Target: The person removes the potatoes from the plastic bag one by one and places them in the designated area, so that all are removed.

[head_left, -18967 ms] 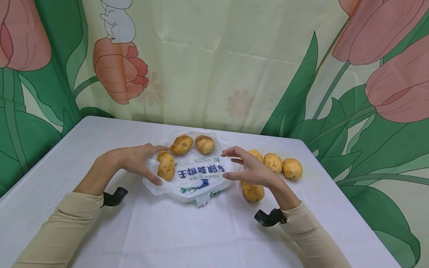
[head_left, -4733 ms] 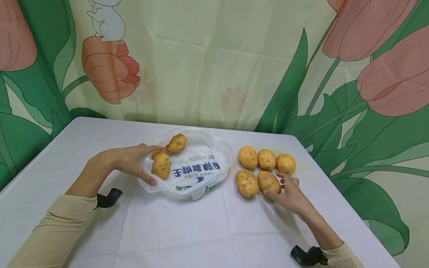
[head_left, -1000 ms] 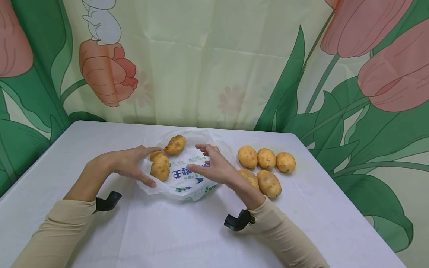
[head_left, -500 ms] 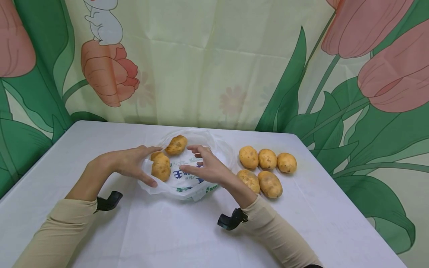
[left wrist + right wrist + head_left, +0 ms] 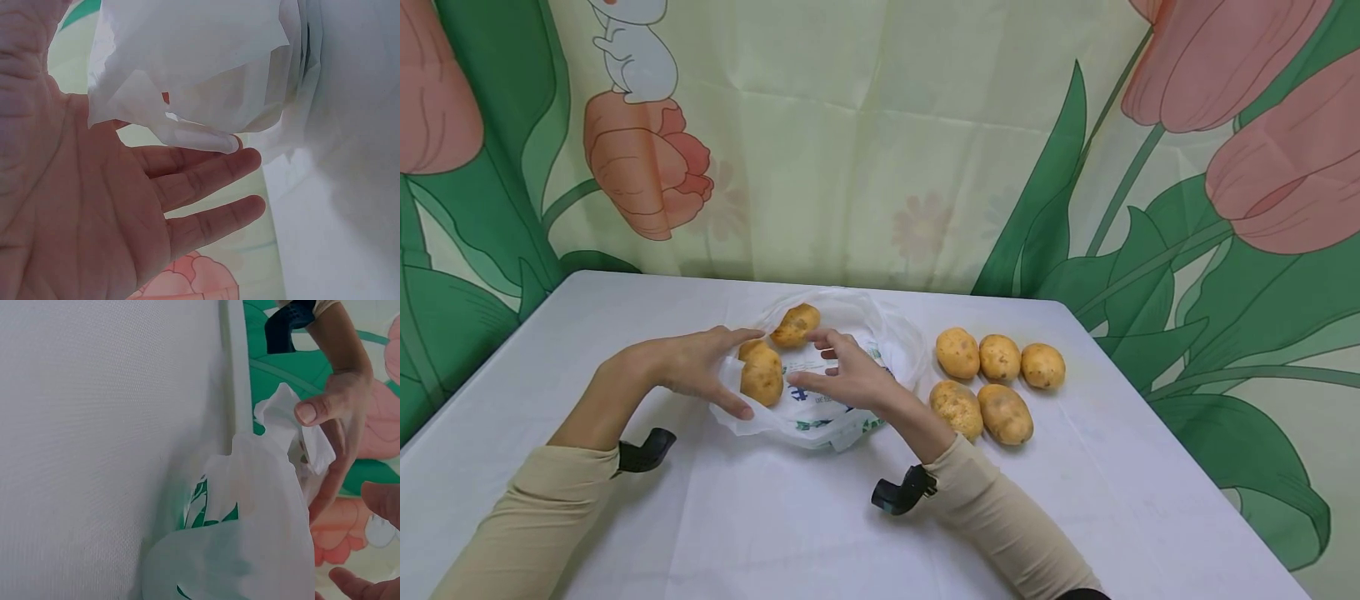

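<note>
A white plastic bag point(image 5: 907, 346) with blue and green print lies spread wide on the table, two potatoes inside. One potato point(image 5: 762, 379) rests by its left rim, the other potato point(image 5: 797, 325) farther back. My left hand point(image 5: 696, 362) keeps thumb and forefinger spread at the left rim; in the left wrist view, plastic point(image 5: 206, 50) drapes over one fingertip while the other fingers extend loosely. Over the bag reaches my right hand point(image 5: 850, 379), thumb and fingers apart with nothing between them, its fingertips close to the two potatoes. It hides part of the print.
To the right of the bag, several potatoes stand in two rows: a back row point(image 5: 999, 358) of three and a front row point(image 5: 1006, 414) of two. A white cloth covers the table point(image 5: 775, 525). A flower-printed curtain point(image 5: 820, 167) hangs behind it.
Nineteen seconds ago three potatoes lay in the bag; now two do. At 4.7 seconds ago my right hand gripped a front-row potato; it has since let go and moved left over the bag.
</note>
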`<action>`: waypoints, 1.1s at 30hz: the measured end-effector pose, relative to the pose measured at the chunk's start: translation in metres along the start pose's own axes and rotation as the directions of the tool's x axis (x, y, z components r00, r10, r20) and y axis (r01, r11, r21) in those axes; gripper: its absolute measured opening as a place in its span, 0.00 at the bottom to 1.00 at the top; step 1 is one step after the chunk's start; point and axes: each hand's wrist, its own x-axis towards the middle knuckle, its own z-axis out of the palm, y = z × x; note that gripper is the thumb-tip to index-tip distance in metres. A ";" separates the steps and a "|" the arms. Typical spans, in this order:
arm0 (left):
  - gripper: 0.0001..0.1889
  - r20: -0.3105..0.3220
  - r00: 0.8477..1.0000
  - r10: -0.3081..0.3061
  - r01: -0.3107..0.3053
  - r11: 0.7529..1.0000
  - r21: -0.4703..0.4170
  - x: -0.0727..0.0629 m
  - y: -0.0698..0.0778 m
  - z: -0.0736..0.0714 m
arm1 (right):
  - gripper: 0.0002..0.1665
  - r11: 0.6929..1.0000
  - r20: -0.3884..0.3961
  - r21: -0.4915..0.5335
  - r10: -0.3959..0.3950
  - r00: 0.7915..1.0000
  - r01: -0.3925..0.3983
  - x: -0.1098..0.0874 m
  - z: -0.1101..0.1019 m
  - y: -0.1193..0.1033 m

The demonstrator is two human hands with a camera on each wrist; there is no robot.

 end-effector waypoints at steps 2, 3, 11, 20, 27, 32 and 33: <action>0.65 0.000 1.000 0.002 -0.002 1.000 0.002 0.000 0.000 0.000 | 0.43 1.000 0.008 0.008 0.007 1.000 -0.007 0.002 0.002 0.001; 0.65 -0.001 1.000 0.006 -0.006 1.000 0.003 0.000 -0.001 0.000 | 0.43 1.000 0.010 0.008 0.009 1.000 -0.009 0.003 0.003 0.001; 0.64 -0.015 0.999 0.038 -0.038 0.999 0.008 -0.002 -0.002 0.000 | 0.42 1.000 0.038 0.002 -0.019 0.999 0.019 0.012 0.012 0.000; 0.65 -0.008 1.000 0.022 -0.022 1.000 0.000 -0.002 0.000 0.000 | 0.41 1.000 0.034 0.000 -0.002 0.999 0.002 0.019 0.021 -0.002; 0.64 -0.008 0.999 0.033 -0.033 0.999 0.008 -0.002 0.001 0.000 | 0.42 1.000 0.035 0.008 0.002 0.999 -0.002 0.026 0.028 0.000; 0.64 -0.008 1.000 0.029 -0.029 1.000 0.004 -0.002 0.000 0.000 | 0.42 1.000 0.036 0.014 0.013 0.999 -0.013 0.029 0.032 0.000; 0.64 -0.009 0.999 0.031 -0.031 1.000 0.002 -0.002 0.000 0.000 | 0.42 1.000 0.034 0.020 0.016 0.999 -0.017 0.030 0.033 -0.001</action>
